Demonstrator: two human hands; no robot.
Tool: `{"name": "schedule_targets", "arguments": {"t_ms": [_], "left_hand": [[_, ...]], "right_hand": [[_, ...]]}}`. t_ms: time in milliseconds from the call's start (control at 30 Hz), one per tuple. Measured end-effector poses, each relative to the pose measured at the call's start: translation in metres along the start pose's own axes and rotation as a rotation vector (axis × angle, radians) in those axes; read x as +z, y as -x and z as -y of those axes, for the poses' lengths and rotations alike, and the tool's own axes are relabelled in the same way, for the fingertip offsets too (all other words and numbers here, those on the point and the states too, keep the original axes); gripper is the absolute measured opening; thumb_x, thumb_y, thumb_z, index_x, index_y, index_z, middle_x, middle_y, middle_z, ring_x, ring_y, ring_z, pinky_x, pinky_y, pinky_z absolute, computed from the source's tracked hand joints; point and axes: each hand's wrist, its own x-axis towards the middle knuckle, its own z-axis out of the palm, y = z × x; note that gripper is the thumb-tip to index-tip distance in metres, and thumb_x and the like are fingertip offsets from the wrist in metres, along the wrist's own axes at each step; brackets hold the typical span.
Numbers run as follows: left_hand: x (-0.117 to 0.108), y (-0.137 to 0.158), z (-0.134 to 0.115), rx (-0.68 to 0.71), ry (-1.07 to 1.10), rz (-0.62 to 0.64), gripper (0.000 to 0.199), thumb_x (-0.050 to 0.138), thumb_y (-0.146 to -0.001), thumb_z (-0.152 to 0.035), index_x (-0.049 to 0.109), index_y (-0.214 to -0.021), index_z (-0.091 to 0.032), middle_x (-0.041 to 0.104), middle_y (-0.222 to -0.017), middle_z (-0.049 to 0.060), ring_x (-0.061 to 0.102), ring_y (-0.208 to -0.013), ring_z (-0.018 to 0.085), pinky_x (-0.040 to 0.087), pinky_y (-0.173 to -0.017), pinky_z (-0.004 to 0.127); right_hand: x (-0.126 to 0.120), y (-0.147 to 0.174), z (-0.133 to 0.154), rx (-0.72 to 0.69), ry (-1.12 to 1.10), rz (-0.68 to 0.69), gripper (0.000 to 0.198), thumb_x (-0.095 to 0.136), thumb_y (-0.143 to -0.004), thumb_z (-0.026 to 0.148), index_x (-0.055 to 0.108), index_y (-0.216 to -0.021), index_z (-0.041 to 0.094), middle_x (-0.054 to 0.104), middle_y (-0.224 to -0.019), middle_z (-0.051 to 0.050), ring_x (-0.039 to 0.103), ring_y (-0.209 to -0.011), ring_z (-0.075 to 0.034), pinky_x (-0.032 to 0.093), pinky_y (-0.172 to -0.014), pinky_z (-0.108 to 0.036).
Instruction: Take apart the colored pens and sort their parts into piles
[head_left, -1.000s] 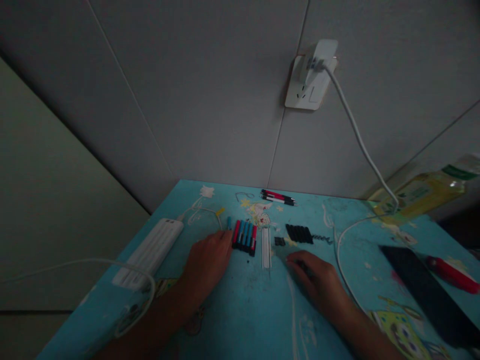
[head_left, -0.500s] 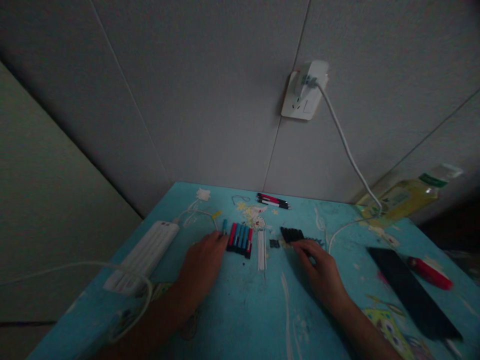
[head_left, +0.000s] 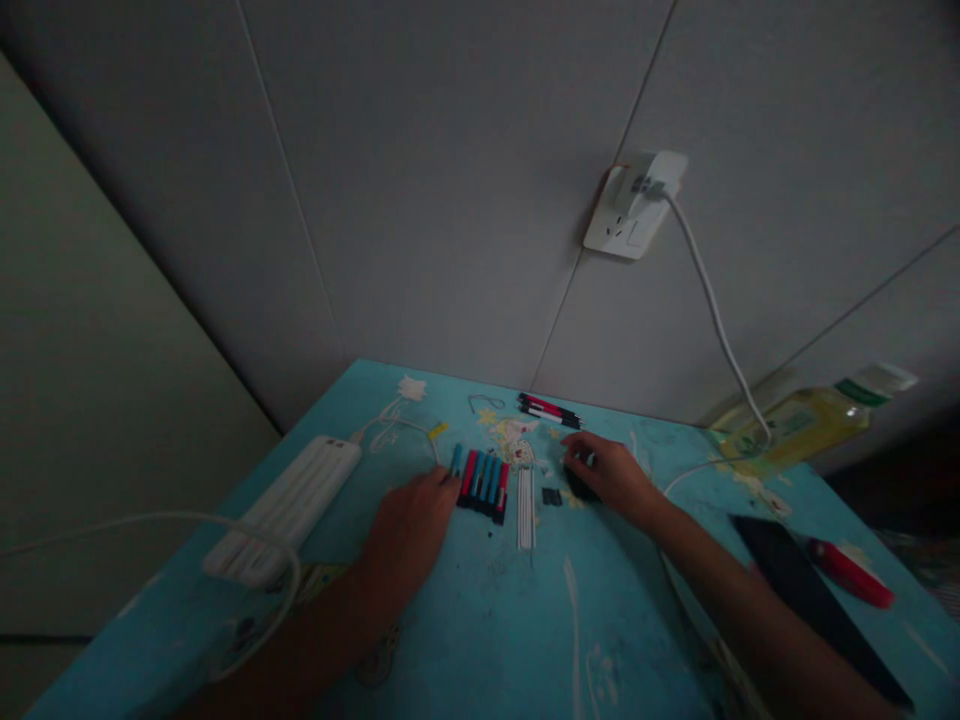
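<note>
My left hand (head_left: 412, 520) rests on the table, its fingers closed around the lower part of a blue pen barrel (head_left: 457, 458). Just right of it lies a row of red and blue pen barrels (head_left: 484, 478) with black lower ends. Thin white refills (head_left: 526, 508) lie side by side in the middle, followed by small black pieces (head_left: 551, 496). My right hand (head_left: 611, 472) hovers over a group of black pen parts (head_left: 579, 487), mostly covering them. Its fingers are curved, with a gap between thumb and forefinger and nothing visible in them.
Assembled pens (head_left: 550, 411) lie near the wall. A white power strip (head_left: 285, 510) with a cable is at left. On the right are a bottle of yellow liquid (head_left: 802, 425), a dark flat strip (head_left: 810, 600) and a red-handled object (head_left: 851, 573). A charger (head_left: 652, 180) sits in the wall socket.
My right hand has moved up and away from me, from the near edge of the black parts to above them. My left hand stays at the blue barrel. The view has tilted slightly.
</note>
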Motion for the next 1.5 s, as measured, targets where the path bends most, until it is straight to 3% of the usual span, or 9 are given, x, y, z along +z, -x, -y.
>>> {"name": "schedule_targets", "arguments": {"t_ms": [233,567,700,900,1267,1500], "left_hand": [[0.001,0.0,0.0,0.021,-0.021,-0.012,0.036,0.039,-0.094,-0.008,0.064,-0.116,-0.022,0.067,-0.113,0.009,0.066,-0.094,0.026,0.047,-0.077,0.035],[-0.004,0.001,0.0,0.02,-0.036,0.05,0.035,0.037,-0.095,-0.009,0.06,-0.119,-0.019,0.065,-0.114,0.01,0.065,-0.096,0.026,0.049,-0.078,0.036],[-0.002,0.001,0.001,0.027,-0.051,0.05,0.035,0.037,-0.095,-0.008,0.06,-0.119,-0.019,0.065,-0.115,0.011,0.065,-0.096,0.026,0.049,-0.08,0.037],[0.004,0.001,0.003,0.031,-0.065,0.023,0.034,0.039,-0.094,-0.008,0.061,-0.116,-0.02,0.065,-0.113,0.009,0.066,-0.093,0.025,0.049,-0.077,0.036],[0.003,0.0,0.002,0.038,-0.063,0.002,0.033,0.041,-0.093,-0.007,0.061,-0.117,-0.019,0.066,-0.109,0.009,0.067,-0.089,0.026,0.049,-0.072,0.036],[0.004,-0.001,0.003,0.027,-0.041,0.026,0.034,0.039,-0.095,-0.009,0.061,-0.119,-0.02,0.065,-0.113,0.009,0.066,-0.093,0.024,0.047,-0.078,0.034]], "right_hand": [[0.006,-0.018,0.0,-0.095,0.099,0.121,0.028,0.055,-0.091,0.02,0.068,-0.116,0.021,0.072,-0.095,-0.007,0.067,-0.083,-0.018,0.049,-0.081,-0.03],[0.007,-0.021,-0.011,-0.115,0.109,0.193,0.032,0.058,-0.09,0.018,0.065,-0.121,0.021,0.073,-0.096,-0.005,0.068,-0.085,-0.018,0.05,-0.082,-0.028],[0.01,-0.022,-0.015,-0.108,0.101,0.198,0.028,0.059,-0.09,0.021,0.067,-0.117,0.021,0.073,-0.096,-0.005,0.068,-0.081,-0.017,0.05,-0.08,-0.027],[0.011,-0.025,-0.013,-0.111,0.113,0.212,0.015,0.059,-0.089,0.023,0.073,-0.095,0.021,0.073,-0.094,-0.006,0.066,-0.082,-0.019,0.048,-0.078,-0.027],[0.002,-0.021,-0.01,-0.136,0.116,0.296,0.014,0.062,-0.088,0.025,0.074,-0.091,0.02,0.072,-0.089,-0.005,0.065,-0.079,-0.018,0.047,-0.075,-0.027],[0.002,-0.021,-0.01,-0.16,0.117,0.331,0.01,0.066,-0.085,0.023,0.074,-0.088,0.02,0.072,-0.086,-0.005,0.065,-0.079,-0.018,0.047,-0.074,-0.027]]}}
